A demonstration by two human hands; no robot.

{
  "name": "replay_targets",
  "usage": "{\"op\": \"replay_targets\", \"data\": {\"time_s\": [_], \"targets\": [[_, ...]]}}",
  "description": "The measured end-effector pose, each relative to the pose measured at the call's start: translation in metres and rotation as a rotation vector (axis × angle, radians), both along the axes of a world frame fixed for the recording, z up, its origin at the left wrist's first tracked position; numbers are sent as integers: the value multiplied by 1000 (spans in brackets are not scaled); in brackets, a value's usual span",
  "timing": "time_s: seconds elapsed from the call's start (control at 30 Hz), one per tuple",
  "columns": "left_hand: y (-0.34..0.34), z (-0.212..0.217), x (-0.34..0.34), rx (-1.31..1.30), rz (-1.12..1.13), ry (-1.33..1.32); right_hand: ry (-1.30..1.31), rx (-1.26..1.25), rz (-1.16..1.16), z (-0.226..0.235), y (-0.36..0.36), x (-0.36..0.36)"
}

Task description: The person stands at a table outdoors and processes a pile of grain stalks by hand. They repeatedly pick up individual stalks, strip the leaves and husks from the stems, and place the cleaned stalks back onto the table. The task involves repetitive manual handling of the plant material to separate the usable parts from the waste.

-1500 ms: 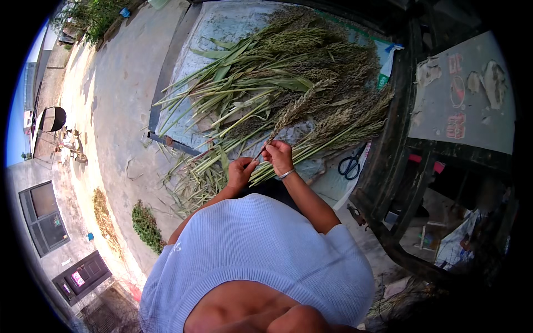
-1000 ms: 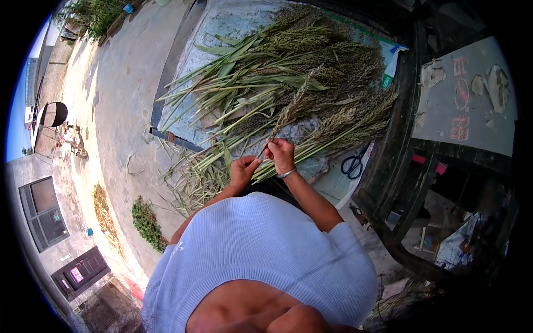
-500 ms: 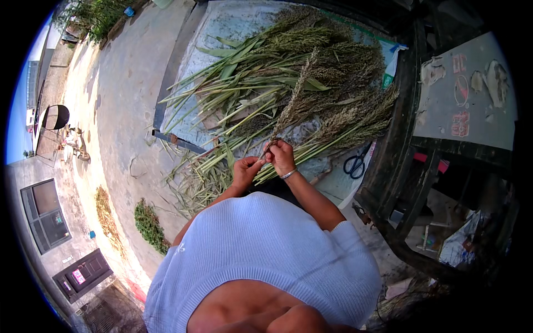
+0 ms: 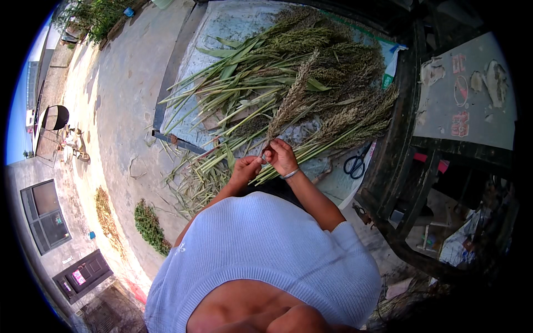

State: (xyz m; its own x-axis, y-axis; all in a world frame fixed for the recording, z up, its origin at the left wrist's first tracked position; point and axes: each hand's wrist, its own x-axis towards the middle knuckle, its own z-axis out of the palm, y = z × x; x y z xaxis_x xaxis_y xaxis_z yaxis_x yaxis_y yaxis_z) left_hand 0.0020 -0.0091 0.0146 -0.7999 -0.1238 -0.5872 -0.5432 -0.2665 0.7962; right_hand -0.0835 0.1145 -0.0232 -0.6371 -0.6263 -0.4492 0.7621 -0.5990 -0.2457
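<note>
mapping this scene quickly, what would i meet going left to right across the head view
dark-framed glass window → heap of dry golden plants → heap of leafy green plants → bare left hand → bare right hand → dark scissors with looped handles → worn grey board with red markings

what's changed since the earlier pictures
The held seed head has swung leftward, its tip reaching farther up the picture. Nothing visibly taken up or let go: the left hand and right hand stay together at its base. The scissors and pile of stalks lie as before.
</note>
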Motion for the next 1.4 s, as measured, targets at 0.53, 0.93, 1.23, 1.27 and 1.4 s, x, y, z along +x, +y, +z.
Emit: {"op": "replay_targets", "data": {"time_s": [0.53, 0.93, 1.23, 1.27, 1.4], "targets": [[-11, 6, -1, -907, -34, 199, 176, 515, 277, -26, 18, 4], [-5, 15, -14, -538, -262, 81, 139, 335, 114, 1, 3, 1], [8, -2, -14, -295, 123, 6, 151, 574, 26, -7, -13, 8], [8, 0, -17, -370, 126, 35, 136, 585, 29, -10, -12, 9], [-5, -19, -13, -327, 363, 14, 86, 581, 4, -16, -7, 7]]}}
